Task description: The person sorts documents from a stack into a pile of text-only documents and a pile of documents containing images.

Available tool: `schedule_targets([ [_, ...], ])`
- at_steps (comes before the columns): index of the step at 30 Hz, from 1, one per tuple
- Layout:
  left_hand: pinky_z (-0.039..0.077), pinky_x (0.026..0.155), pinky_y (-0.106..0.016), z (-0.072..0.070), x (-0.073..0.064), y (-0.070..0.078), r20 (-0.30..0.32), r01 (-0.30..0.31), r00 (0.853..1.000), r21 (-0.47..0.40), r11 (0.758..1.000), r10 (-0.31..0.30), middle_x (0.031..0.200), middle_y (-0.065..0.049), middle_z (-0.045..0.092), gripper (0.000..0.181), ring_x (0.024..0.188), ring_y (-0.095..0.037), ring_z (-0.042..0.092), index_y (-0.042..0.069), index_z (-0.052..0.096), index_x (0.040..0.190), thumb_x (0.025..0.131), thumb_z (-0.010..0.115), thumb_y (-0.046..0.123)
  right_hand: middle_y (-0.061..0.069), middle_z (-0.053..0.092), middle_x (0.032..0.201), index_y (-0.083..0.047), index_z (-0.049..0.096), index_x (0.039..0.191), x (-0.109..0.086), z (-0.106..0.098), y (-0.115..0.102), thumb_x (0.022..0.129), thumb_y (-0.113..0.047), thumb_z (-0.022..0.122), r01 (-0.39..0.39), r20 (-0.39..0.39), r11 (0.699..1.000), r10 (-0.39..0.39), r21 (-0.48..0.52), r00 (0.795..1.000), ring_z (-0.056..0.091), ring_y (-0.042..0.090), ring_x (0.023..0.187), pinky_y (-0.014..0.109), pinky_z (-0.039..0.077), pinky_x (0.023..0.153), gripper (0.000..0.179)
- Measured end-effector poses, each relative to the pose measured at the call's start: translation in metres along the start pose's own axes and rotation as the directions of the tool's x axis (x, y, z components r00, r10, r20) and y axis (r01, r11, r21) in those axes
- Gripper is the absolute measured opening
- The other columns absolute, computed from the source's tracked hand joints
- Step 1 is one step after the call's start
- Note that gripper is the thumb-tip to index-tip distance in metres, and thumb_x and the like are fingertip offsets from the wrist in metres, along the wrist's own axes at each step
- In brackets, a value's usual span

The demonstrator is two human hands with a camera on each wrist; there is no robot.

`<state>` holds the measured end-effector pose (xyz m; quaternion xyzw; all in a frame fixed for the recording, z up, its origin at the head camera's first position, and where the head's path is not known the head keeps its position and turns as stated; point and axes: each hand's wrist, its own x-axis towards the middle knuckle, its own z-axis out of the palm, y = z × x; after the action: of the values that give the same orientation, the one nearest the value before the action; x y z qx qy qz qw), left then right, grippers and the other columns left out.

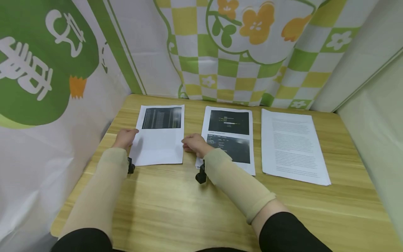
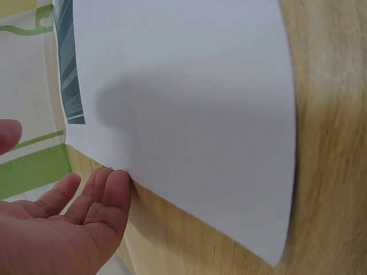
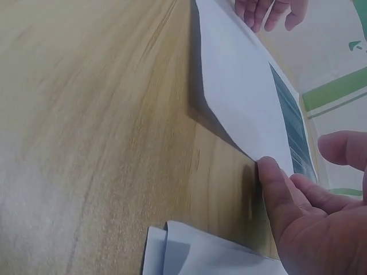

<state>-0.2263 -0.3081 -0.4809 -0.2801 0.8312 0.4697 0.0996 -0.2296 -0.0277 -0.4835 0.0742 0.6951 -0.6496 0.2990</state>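
Observation:
A sheet of paper (image 1: 160,147) with one dark printed picture near its top lies at the left of the wooden table. My left hand (image 1: 125,137) is at its left edge. In the left wrist view the fingertips (image 2: 119,179) meet that edge, and the thumb stands apart from the paper. On the opposite side, my right hand (image 1: 196,143) has its fingertips (image 3: 268,166) right at the sheet's right edge, thumb raised away. The right forearm passes over the lower part of the middle paper stack (image 1: 228,122), which carries two dark pictures.
A third stack of papers (image 1: 292,147), covered in printed text, lies at the right of the table (image 1: 163,203). Patterned green, yellow and white cloth (image 1: 220,70) hangs behind the table's far edge. White sheeting (image 1: 63,157) borders the left side.

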Motion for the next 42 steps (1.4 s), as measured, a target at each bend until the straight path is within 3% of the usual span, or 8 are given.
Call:
schedule_targets([
  [6, 0.031, 0.109, -0.046, 0.0, 0.001, -0.001, 0.019, 0.008, 1.0, -0.016, 1.0, -0.007, 0.149, -0.025, 0.031, 0.062, 0.132, -0.036, 0.034, -0.008, 0.028, 0.146, 0.099, 0.043, 0.031, 0.014, 0.06, 0.109, 0.006, 0.056, 0.122, -0.001, 0.002, 0.0, 0.094, -0.009, 0.059, 0.012, -0.01, 1.0, -0.012, -0.028, 1.0, 0.058, 0.022, 0.095, 0.032, 0.051, 0.086, 0.032],
  [12, 0.031, 0.108, -0.048, -0.005, -0.001, -0.006, 0.012, 0.034, 0.999, -0.012, 0.999, -0.034, 0.149, -0.024, 0.03, 0.061, 0.131, -0.035, 0.034, -0.007, 0.026, 0.147, 0.1, 0.041, 0.029, 0.006, 0.056, 0.089, 0.004, 0.062, 0.112, -0.003, 0.009, -0.001, 0.093, -0.012, 0.057, 0.061, -0.007, 0.993, -0.062, -0.1, 0.998, 0.048, 0.016, 0.077, 0.028, 0.042, 0.071, 0.024],
  [15, 0.046, 0.089, -0.04, -0.007, 0.0, -0.008, 0.023, 0.018, 1.0, 0.01, 1.0, -0.018, 0.131, -0.023, 0.046, 0.053, 0.099, -0.027, 0.05, -0.007, 0.038, 0.14, 0.1, 0.042, 0.029, 0.007, 0.056, 0.089, 0.005, 0.06, 0.115, -0.002, 0.011, -0.001, 0.095, -0.01, 0.055, 0.063, -0.027, 0.996, -0.065, -0.063, 0.998, 0.051, 0.017, 0.079, 0.032, 0.047, 0.079, 0.025],
  [19, 0.042, 0.067, -0.029, -0.007, 0.002, -0.012, 0.053, 0.0, 0.999, 0.013, 1.0, -0.001, 0.113, -0.016, 0.052, 0.046, 0.075, -0.017, 0.046, -0.007, 0.048, 0.13, 0.099, 0.043, 0.027, 0.01, 0.059, 0.097, 0.005, 0.055, 0.124, 0.0, 0.011, 0.001, 0.094, -0.006, 0.055, 0.061, -0.092, 0.998, -0.062, -0.019, 0.994, 0.057, 0.017, 0.08, 0.036, 0.052, 0.085, 0.032],
  [23, 0.046, 0.072, -0.024, -0.004, 0.007, -0.016, 0.071, 0.0, 0.997, -0.035, 0.999, 0.002, 0.113, -0.016, 0.052, 0.05, 0.086, -0.017, 0.05, -0.009, 0.044, 0.136, 0.099, 0.044, 0.024, 0.009, 0.06, 0.092, 0.004, 0.058, 0.119, 0.002, 0.009, 0.004, 0.094, -0.006, 0.055, 0.079, -0.155, 0.995, -0.087, -0.056, 0.984, 0.056, 0.014, 0.072, 0.03, 0.054, 0.074, 0.027],
  [30, 0.046, 0.061, -0.024, -0.002, 0.008, -0.017, 0.091, -0.05, 0.995, -0.014, 0.999, 0.051, 0.083, -0.006, 0.053, 0.039, 0.068, -0.013, 0.05, -0.008, 0.052, 0.128, 0.098, 0.046, 0.017, 0.012, 0.062, 0.083, 0.002, 0.062, 0.103, -0.002, 0.002, 0.004, 0.095, -0.008, 0.056, 0.094, -0.185, 0.985, -0.12, -0.145, 0.975, 0.056, 0.016, 0.065, 0.034, 0.055, 0.07, 0.014],
  [34, 0.045, 0.061, -0.025, 0.0, 0.004, -0.013, 0.091, -0.084, 0.992, 0.012, 0.996, 0.083, 0.082, -0.006, 0.053, 0.036, 0.068, -0.013, 0.049, -0.006, 0.054, 0.126, 0.099, 0.046, 0.016, 0.018, 0.065, 0.088, 0.003, 0.063, 0.104, -0.006, -0.004, 0.003, 0.093, -0.005, 0.056, 0.107, -0.158, 0.97, -0.144, -0.22, 0.977, 0.056, 0.017, 0.063, 0.036, 0.054, 0.069, 0.016],
  [42, 0.047, 0.066, -0.024, 0.008, -0.002, -0.007, 0.065, -0.128, 0.99, -0.001, 0.992, 0.128, 0.094, -0.01, 0.054, 0.031, 0.078, -0.015, 0.051, -0.007, 0.055, 0.12, 0.098, 0.048, 0.014, 0.01, 0.06, 0.077, 0.003, 0.063, 0.101, -0.01, -0.024, 0.004, 0.092, -0.004, 0.056, 0.126, -0.153, 0.948, -0.176, -0.293, 0.972, 0.055, 0.017, 0.065, 0.028, 0.049, 0.06, 0.014],
])
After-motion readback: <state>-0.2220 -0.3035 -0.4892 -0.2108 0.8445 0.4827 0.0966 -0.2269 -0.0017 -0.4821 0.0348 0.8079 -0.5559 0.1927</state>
